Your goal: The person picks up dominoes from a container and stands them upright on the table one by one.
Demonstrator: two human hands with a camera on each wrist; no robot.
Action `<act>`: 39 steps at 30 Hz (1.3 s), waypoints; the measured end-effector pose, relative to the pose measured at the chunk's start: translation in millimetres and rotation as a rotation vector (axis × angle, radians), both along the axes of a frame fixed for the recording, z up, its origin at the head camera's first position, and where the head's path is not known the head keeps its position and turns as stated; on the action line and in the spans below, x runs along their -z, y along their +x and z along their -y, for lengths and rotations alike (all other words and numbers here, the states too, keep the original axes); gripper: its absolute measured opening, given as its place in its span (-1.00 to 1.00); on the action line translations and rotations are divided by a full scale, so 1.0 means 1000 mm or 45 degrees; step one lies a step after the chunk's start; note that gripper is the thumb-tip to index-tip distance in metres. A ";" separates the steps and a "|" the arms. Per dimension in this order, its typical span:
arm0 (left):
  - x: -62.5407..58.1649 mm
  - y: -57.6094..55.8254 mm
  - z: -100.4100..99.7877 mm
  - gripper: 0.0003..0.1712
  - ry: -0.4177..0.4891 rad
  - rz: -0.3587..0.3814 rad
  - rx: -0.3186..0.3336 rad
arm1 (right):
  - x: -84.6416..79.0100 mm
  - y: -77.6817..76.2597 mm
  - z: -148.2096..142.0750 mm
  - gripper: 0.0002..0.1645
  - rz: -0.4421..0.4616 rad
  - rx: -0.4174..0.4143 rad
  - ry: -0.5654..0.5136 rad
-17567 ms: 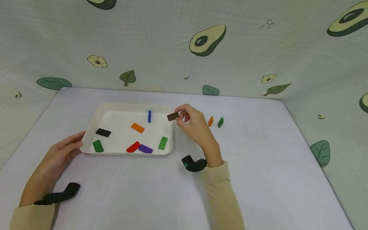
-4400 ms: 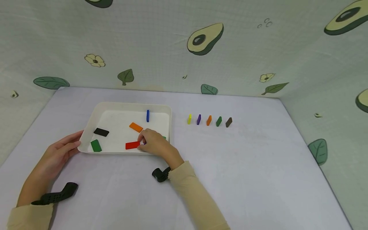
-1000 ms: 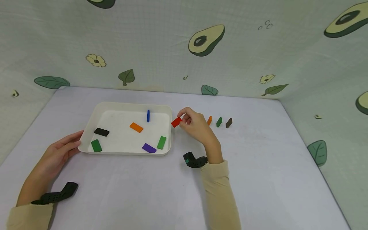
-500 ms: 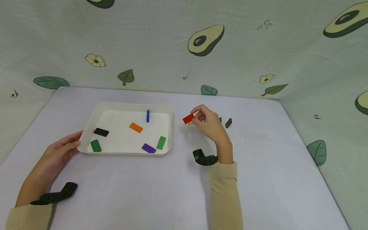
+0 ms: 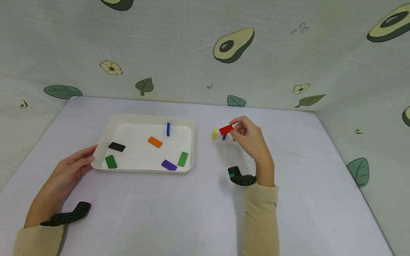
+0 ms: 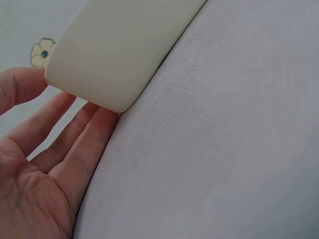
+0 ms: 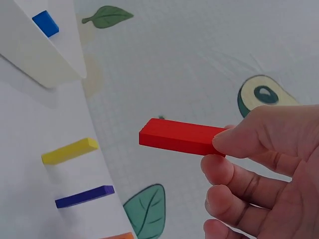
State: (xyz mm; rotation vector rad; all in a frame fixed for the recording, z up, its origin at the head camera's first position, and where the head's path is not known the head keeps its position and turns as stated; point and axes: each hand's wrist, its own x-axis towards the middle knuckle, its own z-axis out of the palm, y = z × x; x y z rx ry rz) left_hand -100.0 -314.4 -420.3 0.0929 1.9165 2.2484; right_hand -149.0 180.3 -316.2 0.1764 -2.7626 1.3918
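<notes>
Right hand: thumb and forefinger pinched the red block by one end, other fingers curled in below. Block was off the counter, right of the tray, long side roughly level, free end pointing left. In the head view it overlapped the top of the upright purple block; the right wrist view had the two apart.

Left hand: fingers mostly extended, tips against the tray's left end by the near corner. Tips partly hidden behind the tray wall in the left wrist view.

Near the right hand: yellow block stood upright left of the upright purple one, small gap between. Upright orange block next along to the right, mostly hidden by the hand.

In the tray: blue block near the far wall, narrow face showing. Flat orange block around mid-tray. Black block on the left, dark green block just nearer. Flat purple block by the near wall, lighter green block just right of it.

Farther out: black device on each wrist, tan sleeves, avocado-print cloth behind the counter.
</notes>
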 end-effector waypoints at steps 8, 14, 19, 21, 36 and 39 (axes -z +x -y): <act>0.000 0.001 0.002 -0.56 0.009 0.015 -0.023 | -0.007 0.003 -0.014 -0.71 -0.006 0.057 0.067; 0.001 0.001 0.000 -0.56 0.010 -0.003 -0.006 | -0.005 0.003 -0.024 -0.71 -0.006 0.073 0.117; 0.002 0.001 -0.002 -0.56 -0.057 -0.009 -0.030 | -0.004 0.004 -0.031 -0.71 -0.028 0.100 0.144; 0.002 0.001 -0.001 -0.55 -0.037 -0.012 -0.024 | -0.004 0.004 -0.034 -0.71 -0.036 0.117 0.144; 0.001 -0.001 -0.001 -0.53 0.002 -0.030 0.020 | -0.003 0.011 -0.069 -0.69 -0.133 0.283 0.135; 0.000 -0.001 0.000 -0.53 -0.012 -0.033 0.017 | -0.001 0.012 -0.075 -0.68 -0.142 0.327 0.143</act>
